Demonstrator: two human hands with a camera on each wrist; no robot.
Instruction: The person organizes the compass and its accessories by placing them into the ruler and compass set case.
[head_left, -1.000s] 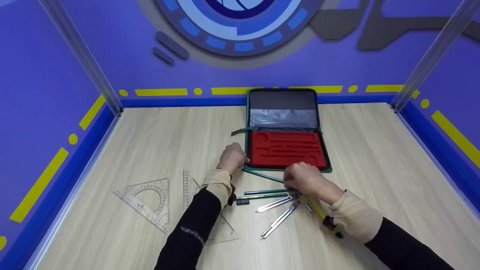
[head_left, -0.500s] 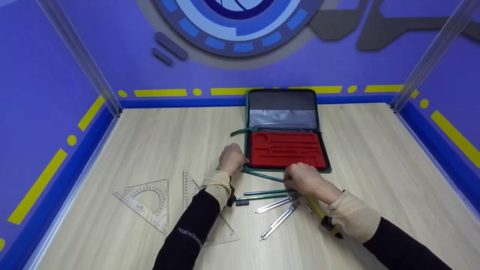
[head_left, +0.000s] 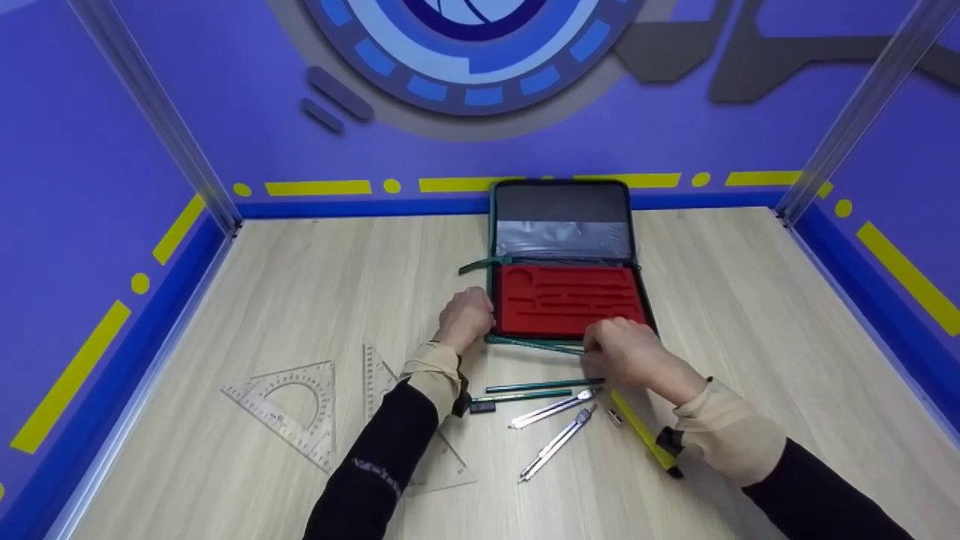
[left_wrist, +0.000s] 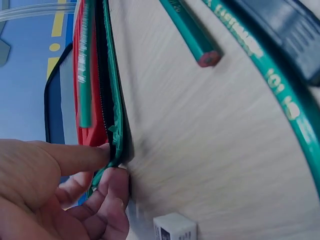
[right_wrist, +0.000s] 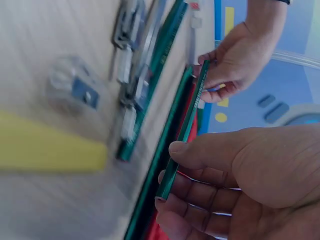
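Observation:
My left hand (head_left: 465, 319) pinches the near-left corner of a green zip case (left_wrist: 117, 100), which lies unzipped with its lid raised. A red insert (head_left: 570, 300) with shaped hollows fills its base. In my right hand (head_left: 622, 349) is a green pencil (right_wrist: 187, 125), gripped near one end between thumb and fingers. The pencil runs along the case's front edge, over the red insert in the left wrist view. Two more green pencils, one (head_left: 544, 385) behind the other (head_left: 525, 395), lie nearer me, beside two metal compasses, one (head_left: 551, 409) above the other (head_left: 555, 444).
Left of my arm lies a clear triangular protractor (head_left: 326, 390); a clear set square (head_left: 371, 375) is partly under the forearm. A small dark block (head_left: 482, 407), a pencil sharpener (right_wrist: 75, 85) and a yellow tool with a black end (head_left: 641, 431) lie nearby. Blue walls enclose the table.
My right hand has moved slightly right and away from me, bringing the pencil closer to the case's front edge. The left hand stays at the corner.

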